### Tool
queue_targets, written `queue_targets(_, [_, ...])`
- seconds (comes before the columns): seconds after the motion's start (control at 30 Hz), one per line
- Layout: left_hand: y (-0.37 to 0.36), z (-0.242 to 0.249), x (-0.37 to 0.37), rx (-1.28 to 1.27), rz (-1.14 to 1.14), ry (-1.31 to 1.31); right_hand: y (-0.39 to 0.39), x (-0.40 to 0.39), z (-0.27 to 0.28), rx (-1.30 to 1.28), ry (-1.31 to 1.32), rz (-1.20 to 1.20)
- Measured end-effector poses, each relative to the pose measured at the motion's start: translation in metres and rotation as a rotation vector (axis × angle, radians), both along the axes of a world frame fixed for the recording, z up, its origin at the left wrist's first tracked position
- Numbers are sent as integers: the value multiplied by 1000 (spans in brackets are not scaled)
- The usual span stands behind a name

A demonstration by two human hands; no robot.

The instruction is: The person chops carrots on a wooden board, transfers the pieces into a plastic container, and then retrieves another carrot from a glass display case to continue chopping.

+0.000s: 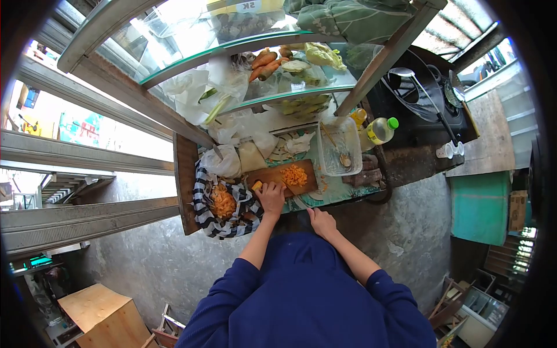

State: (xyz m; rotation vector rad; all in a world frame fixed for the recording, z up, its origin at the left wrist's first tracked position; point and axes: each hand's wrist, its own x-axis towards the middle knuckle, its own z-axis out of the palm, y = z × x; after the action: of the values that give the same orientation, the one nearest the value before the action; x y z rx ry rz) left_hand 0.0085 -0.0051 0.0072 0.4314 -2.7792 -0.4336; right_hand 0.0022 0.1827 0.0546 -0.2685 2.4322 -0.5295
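Observation:
My left hand (pixel 271 198) is over the left part of a wooden cutting board (pixel 270 174), its bent fingers on an orange piece of carrot (pixel 257 185) that is partly hidden. In my right hand (pixel 322 223) is a knife (pixel 301 202), its blade pointing up and left at the board's front edge. A heap of diced carrot (pixel 294 176) lies on the board's right half. Left of the board, a basket with a black-and-white striped lining (pixel 202 200) holds orange peelings (pixel 223 201).
A clear plastic container (pixel 339 165) with a spoon inside stands right of the board. Beyond it are a green-capped bottle (pixel 380 131) and a black stove (pixel 418 98). Glass shelves overhead carry carrots (pixel 266 65) and other vegetables. A wooden post (pixel 383 64) rises at the counter's back.

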Motion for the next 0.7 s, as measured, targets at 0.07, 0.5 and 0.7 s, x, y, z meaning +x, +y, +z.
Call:
queue_targets(0.07, [0,1,1,7,6,10,-4,-2,1,27,110,41])
queue_targets(0.5, [-1,1,3,-11,10,15,1,0,9,-92,-207,-102])
queue_targets(0.7, [0,0,3,20,13,8,1,0,10,-89,-231,-88])
